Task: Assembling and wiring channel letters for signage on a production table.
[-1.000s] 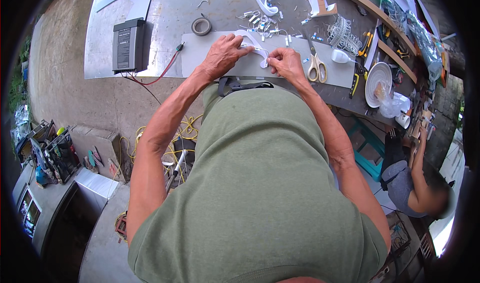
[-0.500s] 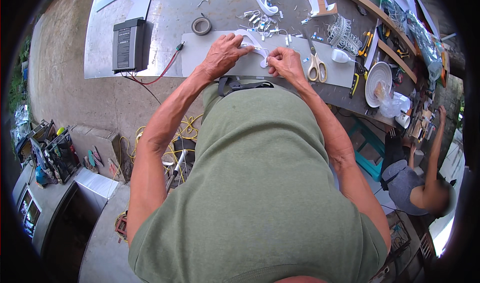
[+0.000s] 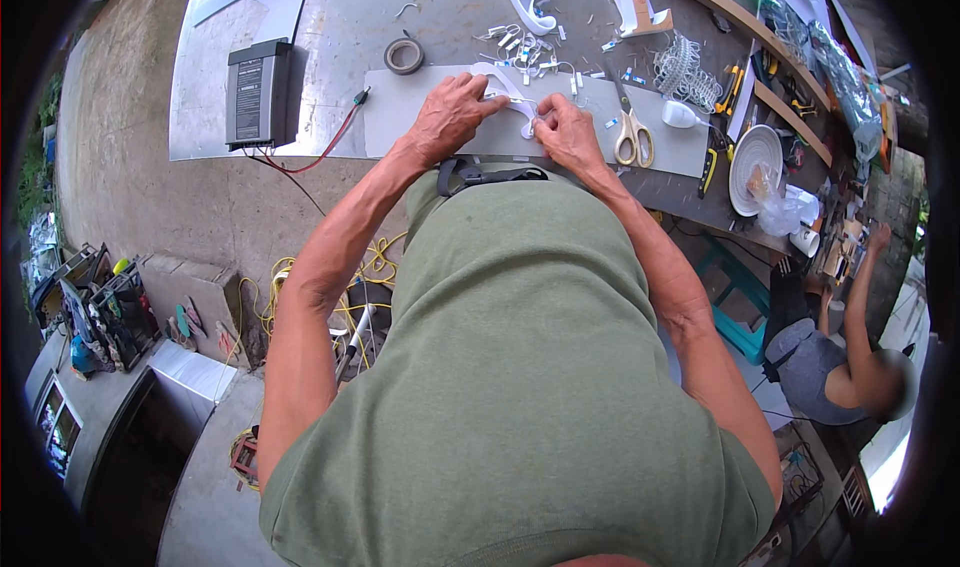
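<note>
A white curved channel piece (image 3: pixel 521 113), shaped like part of a letter, lies on a grey sheet (image 3: pixel 390 117) at the table's near edge. Over its left side is my left hand (image 3: pixel 450 117), fingers closed on the piece. My right hand (image 3: pixel 568 135) pinches at its lower right end; whatever sits between those fingertips is too small to make out. A thin wire and small white parts run along the inside of the piece. Just beyond, several small white LED modules (image 3: pixel 530 52) on wires lie in a loose heap.
Scissors (image 3: pixel 633 139), a tape roll (image 3: pixel 404 56) and a coil of white wired strip (image 3: pixel 688 72) lie around. A black power box (image 3: pixel 258 95) with red and black leads sits left. Right are pliers (image 3: pixel 709 170) and a white round dish (image 3: pixel 757 170). Another person (image 3: pixel 825 367) works at far right.
My right hand has shifted slightly, its fingers bending in closer at the end of the white piece. The left hand stays nearly in place. The other person at right has moved a little.
</note>
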Available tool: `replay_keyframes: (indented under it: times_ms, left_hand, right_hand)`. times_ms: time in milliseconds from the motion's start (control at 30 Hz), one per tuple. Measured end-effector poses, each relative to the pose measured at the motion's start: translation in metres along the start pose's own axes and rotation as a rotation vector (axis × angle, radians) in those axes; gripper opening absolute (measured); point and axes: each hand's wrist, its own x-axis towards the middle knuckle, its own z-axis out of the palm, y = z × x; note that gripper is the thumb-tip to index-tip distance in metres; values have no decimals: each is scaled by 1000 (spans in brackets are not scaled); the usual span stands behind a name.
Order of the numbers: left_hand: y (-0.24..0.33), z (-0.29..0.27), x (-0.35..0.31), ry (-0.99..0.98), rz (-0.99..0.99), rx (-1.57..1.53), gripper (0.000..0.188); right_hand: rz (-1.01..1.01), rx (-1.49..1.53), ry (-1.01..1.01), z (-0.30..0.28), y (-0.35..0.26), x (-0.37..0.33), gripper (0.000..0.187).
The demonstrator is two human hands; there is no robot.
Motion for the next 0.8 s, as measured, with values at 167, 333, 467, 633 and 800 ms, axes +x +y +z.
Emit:
replay_keyframes:
  times_ms: [167,333,467,633,800]
  left_hand:
    - [0,-1,-1,15,8,-2,47]
    - [-1,-2,-1,-60,-12,-34,42]
    - [0,-2,-1,-41,-8,-25,43]
    - [-4,0,0,-41,-23,-51,49]
    - [-4,-3,3,76,-82,-126,39]
  right_hand:
    - [-252,-275,196,1,-11,-5,28]
    - [-732,-373,318,5,-4,16,23]
    - [-789,-442,291,10,5,25,18]
    - [-846,-486,244,9,8,29,20]
    - [-865,-551,252,14,5,27,20]
